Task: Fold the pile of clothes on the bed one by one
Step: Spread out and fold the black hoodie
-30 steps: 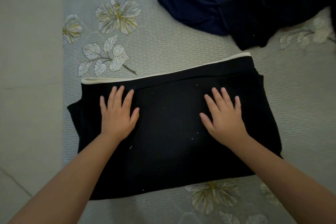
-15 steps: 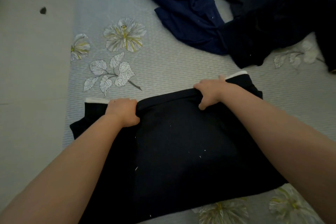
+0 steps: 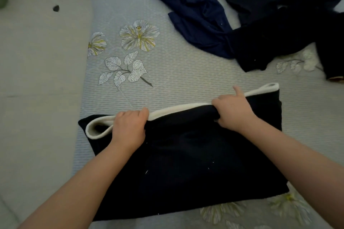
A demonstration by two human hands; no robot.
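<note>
Both hands have closed on the far edge of the black garment (image 3: 186, 163) lying on the bed (image 3: 167, 72); a second ago they lay flat on it. The left hand (image 3: 128, 128) and right hand (image 3: 232, 111) each hold a curled grip round that edge, and its white lining (image 3: 178, 110) now shows much wider, lifted into a loop at the left. The right forefinger points away. The unfolded pile of dark clothes (image 3: 242, 24) lies beyond, well apart
</note>
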